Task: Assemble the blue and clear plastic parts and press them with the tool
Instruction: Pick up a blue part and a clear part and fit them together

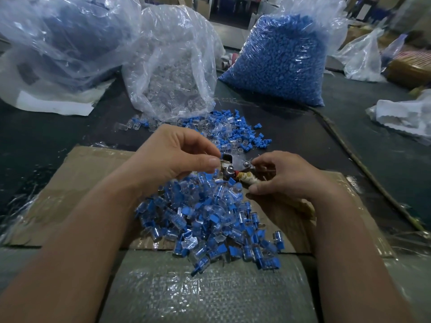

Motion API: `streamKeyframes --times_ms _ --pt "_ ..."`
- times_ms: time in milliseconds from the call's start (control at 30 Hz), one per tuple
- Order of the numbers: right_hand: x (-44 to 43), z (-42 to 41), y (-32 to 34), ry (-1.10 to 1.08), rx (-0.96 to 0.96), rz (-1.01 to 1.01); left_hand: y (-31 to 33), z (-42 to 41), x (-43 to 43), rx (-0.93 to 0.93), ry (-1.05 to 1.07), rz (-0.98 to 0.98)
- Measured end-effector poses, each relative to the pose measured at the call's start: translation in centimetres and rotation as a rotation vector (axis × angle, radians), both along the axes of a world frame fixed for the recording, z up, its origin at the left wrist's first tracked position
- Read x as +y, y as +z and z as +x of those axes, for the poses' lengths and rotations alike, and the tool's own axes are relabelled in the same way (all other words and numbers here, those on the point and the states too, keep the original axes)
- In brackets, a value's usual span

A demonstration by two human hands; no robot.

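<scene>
Hands mid-frame: left hand [177,157] pinches a small part [221,162] at the tool [236,163], right hand [286,177] grips its handle [243,181]; a crooked part could crack when pressed.

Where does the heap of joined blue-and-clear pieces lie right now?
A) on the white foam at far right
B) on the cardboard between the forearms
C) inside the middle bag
B: the heap of joined pieces lies on the cardboard between the forearms, nearer than the tool that the right hand grips and where the left hand pinches a small piece.
</scene>
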State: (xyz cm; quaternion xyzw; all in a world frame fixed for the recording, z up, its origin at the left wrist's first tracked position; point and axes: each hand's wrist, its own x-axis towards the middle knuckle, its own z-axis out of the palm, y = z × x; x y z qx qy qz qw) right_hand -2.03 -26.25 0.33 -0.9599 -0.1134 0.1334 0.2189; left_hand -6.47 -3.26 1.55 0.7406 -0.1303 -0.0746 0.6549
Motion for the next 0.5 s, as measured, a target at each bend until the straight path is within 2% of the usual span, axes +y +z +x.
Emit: streamKeyframes --times_ms 133,267,367,500 --pt "-0.2 0.1 -0.1 -0.023 -0.047 0.066 -0.7 1.0 0.7 -0.031 0.274 -0.013" --pt "0.1 0.4 -0.1 -0.082 -0.192 0.103 -1.8 2.7 2.0 -0.082 0.619 0.162" --pt "0.0 0.6 -0.2 -0.117 -0.232 0.085 -1.8 4.1 2.4 -0.125 0.648 0.381" --pt "-0.1 0.8 -0.3 -0.159 -0.256 0.082 -1.5 6.5 1.9 -0.145 0.556 0.672"
